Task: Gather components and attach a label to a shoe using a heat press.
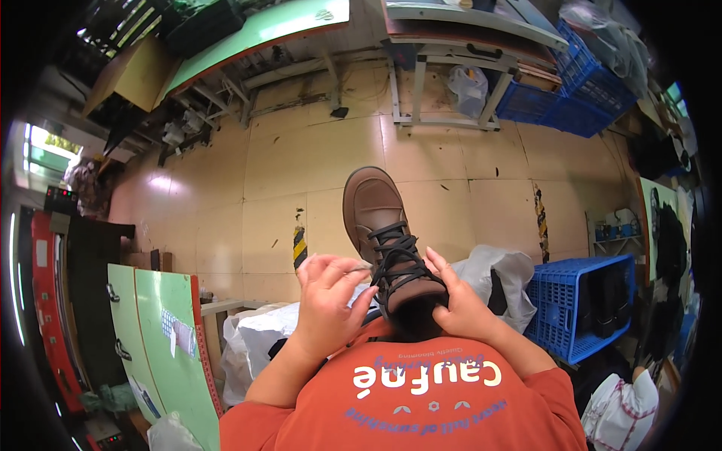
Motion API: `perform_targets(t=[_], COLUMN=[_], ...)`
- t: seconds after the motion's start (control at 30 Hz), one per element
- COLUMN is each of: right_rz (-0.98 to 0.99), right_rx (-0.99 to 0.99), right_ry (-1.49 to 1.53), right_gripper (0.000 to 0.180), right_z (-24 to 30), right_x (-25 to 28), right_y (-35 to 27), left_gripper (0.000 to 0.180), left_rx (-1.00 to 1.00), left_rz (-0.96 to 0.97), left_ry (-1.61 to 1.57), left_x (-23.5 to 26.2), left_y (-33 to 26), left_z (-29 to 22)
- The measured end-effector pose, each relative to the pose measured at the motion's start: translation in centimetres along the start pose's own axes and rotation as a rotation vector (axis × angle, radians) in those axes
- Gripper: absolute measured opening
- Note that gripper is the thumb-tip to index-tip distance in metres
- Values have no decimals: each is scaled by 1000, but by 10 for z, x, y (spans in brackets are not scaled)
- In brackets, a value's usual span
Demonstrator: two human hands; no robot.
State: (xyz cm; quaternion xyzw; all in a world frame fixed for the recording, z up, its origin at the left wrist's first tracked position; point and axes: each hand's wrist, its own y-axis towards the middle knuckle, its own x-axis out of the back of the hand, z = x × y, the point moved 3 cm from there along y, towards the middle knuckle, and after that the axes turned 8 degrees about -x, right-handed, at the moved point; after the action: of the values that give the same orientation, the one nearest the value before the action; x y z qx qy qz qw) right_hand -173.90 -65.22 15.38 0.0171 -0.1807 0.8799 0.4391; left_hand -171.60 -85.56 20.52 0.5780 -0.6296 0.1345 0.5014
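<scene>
A brown lace-up shoe [376, 203] with black laces [397, 255] is held up in front of my chest, its toe pointing away from me. My right hand [460, 302] grips the shoe's collar, with the thumb at the opening and fingers along the right side. On the shoe's left, my left hand [331, 297] is closed with curled fingers, close beside the laces. A small pale grey piece [362, 267] shows at its fingertips; its kind is too small to tell.
Blue plastic crates [545, 308] stand at the right, a white plastic bag [489, 263] beside them. A green-topped table [162, 323] lies at left. Workbenches [256, 30] line the far side. Yellow-black tape [300, 244] marks the tan floor [293, 165].
</scene>
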Motion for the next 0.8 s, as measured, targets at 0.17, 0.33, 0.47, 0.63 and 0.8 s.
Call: perform_targets(t=[0.17,0.33,0.47,0.63,0.8], right_rz=[38,83,164,236,281], right_rx=[-9,28,-5,-35,125], right_ry=[-24,-152,-217,-419,-392], right_gripper=[79,78,78,81,78], right_z=[11,19,30,19,36], right_x=[3,6,14,36,72], right_y=[21,45,72,116,158], left_gripper=[17,7,3,7,7], left_rx=[-25,-8,31,-364,-726], left_rz=[96,349,542,233,539], left_ry=[-33,-17,74,383,447], left_x=[-5,-2,-12,-9,-34], left_y=[17,39,62,141,229], left_z=[7,27,43,66,77])
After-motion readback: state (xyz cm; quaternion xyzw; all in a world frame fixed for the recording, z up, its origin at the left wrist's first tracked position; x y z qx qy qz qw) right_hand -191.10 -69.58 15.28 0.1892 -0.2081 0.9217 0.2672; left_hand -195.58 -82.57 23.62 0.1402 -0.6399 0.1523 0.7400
